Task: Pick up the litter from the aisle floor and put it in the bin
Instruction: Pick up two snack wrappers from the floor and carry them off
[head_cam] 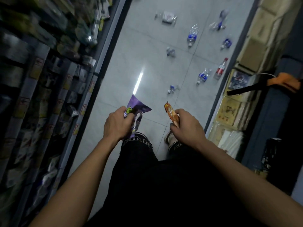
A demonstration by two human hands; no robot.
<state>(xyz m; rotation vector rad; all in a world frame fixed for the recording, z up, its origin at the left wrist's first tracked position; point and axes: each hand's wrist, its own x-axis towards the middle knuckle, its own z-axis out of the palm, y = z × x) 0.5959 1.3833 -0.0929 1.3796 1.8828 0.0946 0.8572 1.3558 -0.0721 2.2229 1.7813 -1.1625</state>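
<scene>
stocked shelves [41, 89] are running down the left side of the aisle, blurred so the goods cannot be told apart. beside them the pale tiled floor [144, 46] is stretching ahead, catching a bright streak of light. the left hand [117, 124] is closing around a purple snack wrapper [136, 107], fingers curled over its lower part while the pointed top is sticking up and forward. just right of it, apart from it, the right hand [186, 125] is gripping an orange wrapper [171, 113] that is poking up past the thumb. both hands are hanging above the person's dark shorts [155, 177]. further ahead, litter is lying scattered on the tiles: several crushed clear bottles with blue labels [203, 77], a red-labelled bottle [220, 69] near the right edge, and a clear plastic pack [167, 17] far up the aisle. on the right, stacked cardboard boxes [255, 38] are lining the floor. no bin is showing.
</scene>
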